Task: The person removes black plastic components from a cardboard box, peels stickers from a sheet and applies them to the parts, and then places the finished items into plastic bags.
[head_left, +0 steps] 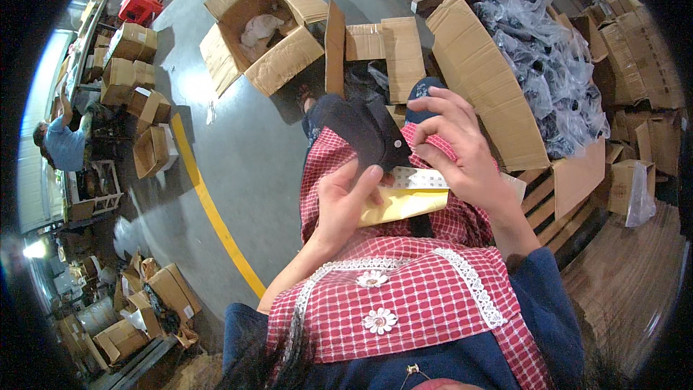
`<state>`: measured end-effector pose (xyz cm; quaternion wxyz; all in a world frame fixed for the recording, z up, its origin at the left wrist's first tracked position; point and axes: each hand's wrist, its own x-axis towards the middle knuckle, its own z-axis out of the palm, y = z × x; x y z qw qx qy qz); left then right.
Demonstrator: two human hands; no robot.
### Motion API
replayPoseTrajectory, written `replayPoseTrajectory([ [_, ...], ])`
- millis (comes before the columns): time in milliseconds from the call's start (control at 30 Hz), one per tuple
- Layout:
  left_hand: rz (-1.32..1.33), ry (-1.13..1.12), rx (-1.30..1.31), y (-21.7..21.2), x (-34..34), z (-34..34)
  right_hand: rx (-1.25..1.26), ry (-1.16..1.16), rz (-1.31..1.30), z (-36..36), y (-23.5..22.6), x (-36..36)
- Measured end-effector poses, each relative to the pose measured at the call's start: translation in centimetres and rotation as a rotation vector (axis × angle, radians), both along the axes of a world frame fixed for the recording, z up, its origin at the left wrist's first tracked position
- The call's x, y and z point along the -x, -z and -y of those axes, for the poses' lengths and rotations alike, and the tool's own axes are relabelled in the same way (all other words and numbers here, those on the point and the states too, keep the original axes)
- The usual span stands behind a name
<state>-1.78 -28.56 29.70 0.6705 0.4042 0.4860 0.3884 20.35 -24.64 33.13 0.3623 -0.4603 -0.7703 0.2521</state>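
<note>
My left hand (343,198) grips a sheet of stickers (419,178), white with rows of small dark printed marks, together with its yellow paper (404,206). The thumb lies on top and the other fingers are mostly hidden. Just above the sheet, to the right, is my right hand (455,148). Its thumb and index fingertips come together, while the other fingers are curved and spread; anything between the tips is too small to make out. On my lap, beyond the sheet, rests a black item (368,130) with a small round light spot, over a red checked apron (336,159).
A large carton (491,76) full of plastic-bagged dark items stands at right on a wooden pallet (538,202). Ahead are an open carton (285,61) and a smaller one (404,54). A yellow floor line (209,202) runs at left; beyond it a person (65,141) works among boxes.
</note>
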Motion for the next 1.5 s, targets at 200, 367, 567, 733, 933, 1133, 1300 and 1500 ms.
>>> replayPoseTrajectory([
  [200,-0.006,0.022,-0.001,-0.7,-0.6,0.1,-0.133,-0.053,0.100,-1.1,1.0,2.3],
  [367,-0.100,0.088,-0.027,0.0,-0.4,0.2,-0.146,-0.092,0.063,-1.2,1.4,2.2],
  [567,-0.023,0.094,0.059,2.1,-0.4,0.6,0.020,-0.091,-0.123,-0.6,2.1,1.7],
  [733,0.088,0.013,0.147,1.8,-1.2,0.9,0.026,-0.034,-0.074,0.6,2.6,1.2],
  [933,0.066,-0.003,0.099,2.5,-1.3,1.3,-0.016,-0.026,-0.009,1.0,3.0,1.2],
  [1133,-0.060,0.055,-0.042,2.1,-1.4,1.4,-0.071,0.021,0.073,1.1,3.4,1.6],
  [1300,-0.025,0.071,0.029,2.1,-1.5,1.6,-0.056,0.069,0.106,0.9,3.6,1.8],
  [1500,-0.035,0.070,0.012,2.3,-1.3,1.2,-0.046,0.318,-0.113,0.4,3.1,1.5],
])
